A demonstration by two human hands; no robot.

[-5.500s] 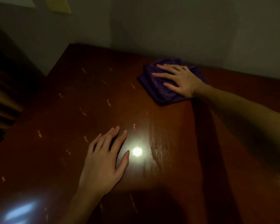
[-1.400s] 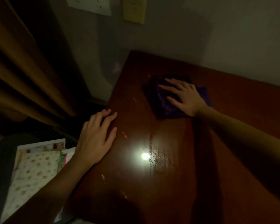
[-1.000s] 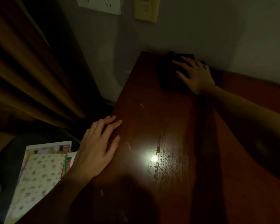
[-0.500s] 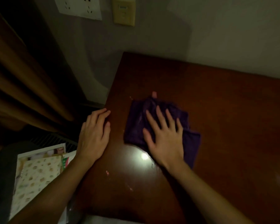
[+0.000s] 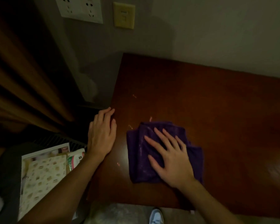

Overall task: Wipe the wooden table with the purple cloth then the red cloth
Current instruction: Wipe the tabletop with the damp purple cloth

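Note:
A folded purple cloth (image 5: pixel 139 159) lies on the dark wooden table (image 5: pixel 217 110) near its front left corner. My right hand (image 5: pixel 170 159) presses flat on the cloth with the fingers spread. Resting flat on the table's left edge, my left hand (image 5: pixel 102 135) has its fingers together and holds nothing. A few small pale specks (image 5: pixel 150 118) dot the wood just beyond the cloth. No red cloth is in view.
A wall with a white socket plate (image 5: pixel 81 8) and a yellowish switch (image 5: pixel 124 15) rises behind the table. Brown curtains (image 5: pixel 23 78) hang at the left. Below the left edge lie patterned books and packets (image 5: pixel 44 175). A shoe (image 5: pixel 156 215) shows at the table's front.
My right hand has drawn the purple cloth from the far back left corner toward me to the front left. My left hand stayed on the left edge. The bright glare spot is now covered.

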